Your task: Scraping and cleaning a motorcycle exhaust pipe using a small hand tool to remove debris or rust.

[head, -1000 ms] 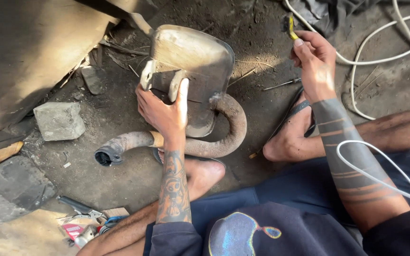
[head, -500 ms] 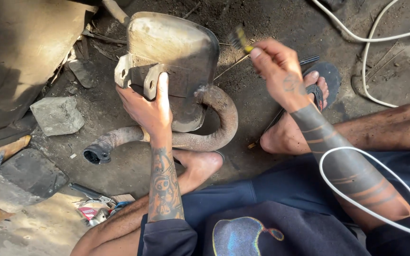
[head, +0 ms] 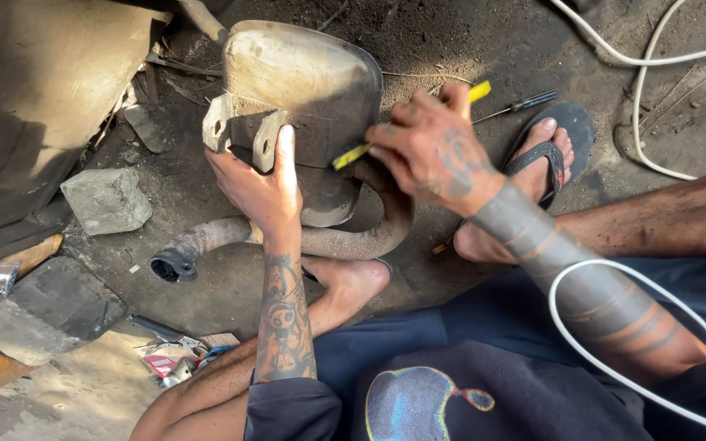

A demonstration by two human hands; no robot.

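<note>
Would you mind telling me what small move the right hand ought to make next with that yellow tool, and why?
Probably ease the yellow tool tip onto the muffler body by the bracket. The right hand holds it angled just at the metal there, and the left hand braces the muffler at that bracket.

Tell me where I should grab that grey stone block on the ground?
Probably from above, with fingers on two opposite flat sides of the stone block. It sits alone on the dirt floor, apart from the muffler and both hands, so nothing blocks the top. Its faces look roughly flat and squared, giving fingers steady places to press.
</note>
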